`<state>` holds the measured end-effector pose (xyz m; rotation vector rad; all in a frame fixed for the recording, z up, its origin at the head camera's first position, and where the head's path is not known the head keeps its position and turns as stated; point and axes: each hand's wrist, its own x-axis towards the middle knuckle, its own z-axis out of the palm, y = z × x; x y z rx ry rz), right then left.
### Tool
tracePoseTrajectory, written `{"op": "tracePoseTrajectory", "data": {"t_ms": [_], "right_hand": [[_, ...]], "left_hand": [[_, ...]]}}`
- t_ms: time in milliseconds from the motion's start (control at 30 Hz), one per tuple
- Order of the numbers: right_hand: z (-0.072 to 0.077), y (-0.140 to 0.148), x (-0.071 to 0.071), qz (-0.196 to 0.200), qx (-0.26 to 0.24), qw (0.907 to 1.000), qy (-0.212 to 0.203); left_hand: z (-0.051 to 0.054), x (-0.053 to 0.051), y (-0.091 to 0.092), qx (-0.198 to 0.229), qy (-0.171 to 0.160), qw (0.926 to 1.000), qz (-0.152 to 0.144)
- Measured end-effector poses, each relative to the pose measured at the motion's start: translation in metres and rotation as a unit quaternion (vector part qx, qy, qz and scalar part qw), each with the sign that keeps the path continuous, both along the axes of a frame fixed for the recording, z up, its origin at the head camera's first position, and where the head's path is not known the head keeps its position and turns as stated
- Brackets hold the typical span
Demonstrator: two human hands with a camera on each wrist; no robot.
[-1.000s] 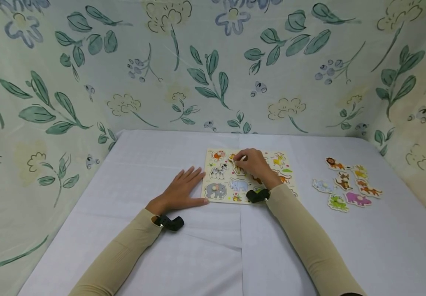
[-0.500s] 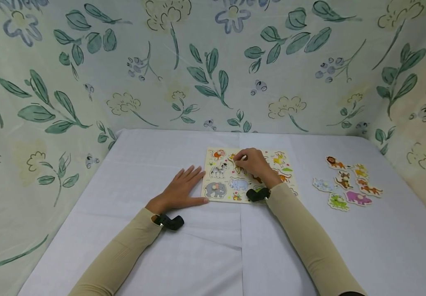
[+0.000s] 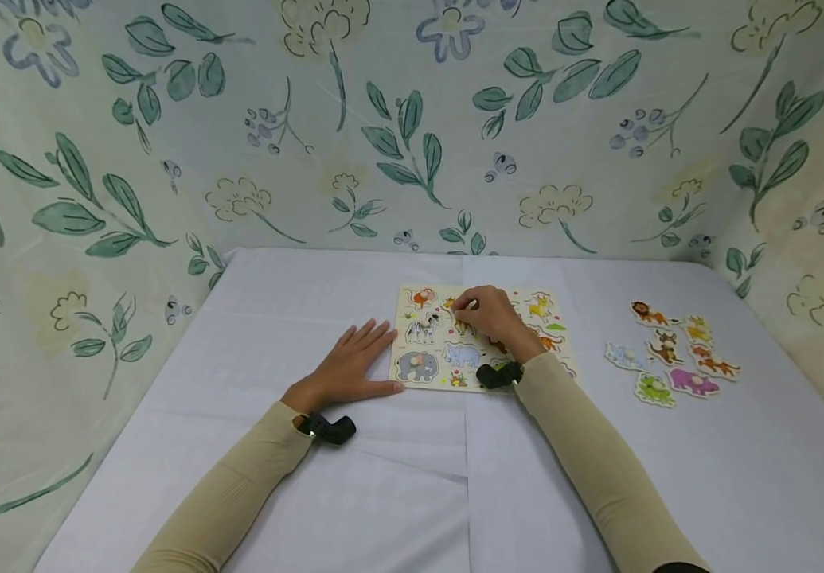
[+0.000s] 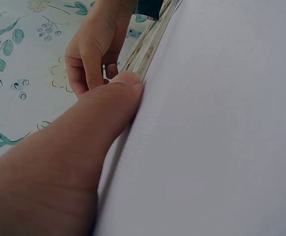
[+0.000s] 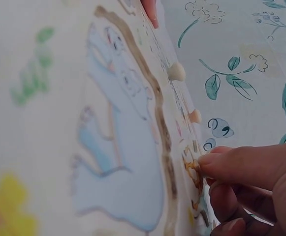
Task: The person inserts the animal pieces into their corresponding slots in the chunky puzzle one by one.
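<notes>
A wooden animal puzzle board (image 3: 440,380) lies flat on the table. My right hand (image 3: 486,312) is over its upper middle, thumb and fingertips pinching a giraffe puzzle piece (image 5: 193,172) at the board's surface. The knob under those fingers is hidden. My left hand (image 3: 349,366) rests with fingers spread beside the board; in the left wrist view its thumb (image 4: 120,93) touches the board's edge. On the board are an elephant piece (image 3: 417,367), a zebra (image 3: 423,329) and a red-orange monkey (image 3: 423,298). A pale blue animal picture (image 5: 123,162) fills the right wrist view.
Several loose animal pieces lie to the board's right, among them a lion (image 3: 650,313), a purple hippo (image 3: 694,383), a green frog-like piece (image 3: 654,390) and a pale blue piece (image 3: 625,357). A white cloth (image 3: 275,302) covers the table, and a floral curtain (image 3: 397,223) hangs behind.
</notes>
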<state>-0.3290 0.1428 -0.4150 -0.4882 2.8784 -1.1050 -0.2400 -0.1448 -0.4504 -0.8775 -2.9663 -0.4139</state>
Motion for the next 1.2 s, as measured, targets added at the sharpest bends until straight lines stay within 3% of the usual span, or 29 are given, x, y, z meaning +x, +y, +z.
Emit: {"op": "tracePoseTrajectory", "data": {"t_ms": [1200], "right_hand": [[0.0011, -0.0006, -0.0011, -0.001, -0.010, 0.9996, -0.027]], "left_hand": [[0.0002, 0.0000, 0.0006, 0.008, 0.010, 0.9999, -0.002]]}}
